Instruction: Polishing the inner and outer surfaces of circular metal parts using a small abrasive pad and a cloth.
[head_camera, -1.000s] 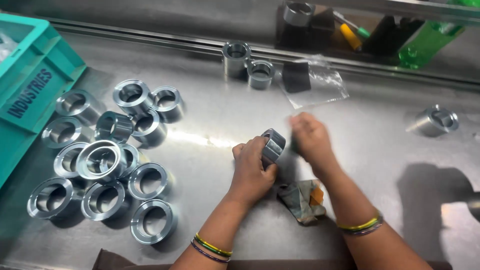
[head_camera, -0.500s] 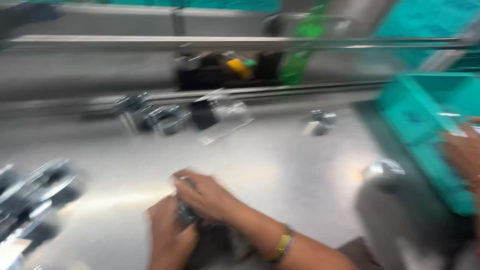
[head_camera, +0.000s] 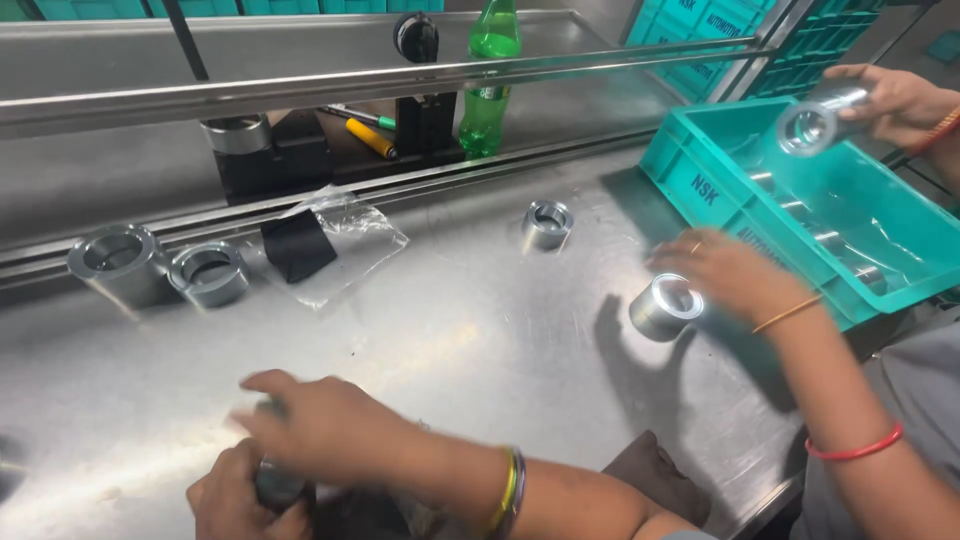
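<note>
Left hand (head_camera: 245, 495) grips a metal ring (head_camera: 278, 485) low over the steel surface (head_camera: 480, 330); right hand (head_camera: 320, 425), blurred, closes over it. Keep the ring braced firmly while the upper hand works.

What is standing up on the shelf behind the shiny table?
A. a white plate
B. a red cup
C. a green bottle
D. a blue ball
C: a green bottle stands upright on the shelf, near the black block.
</note>
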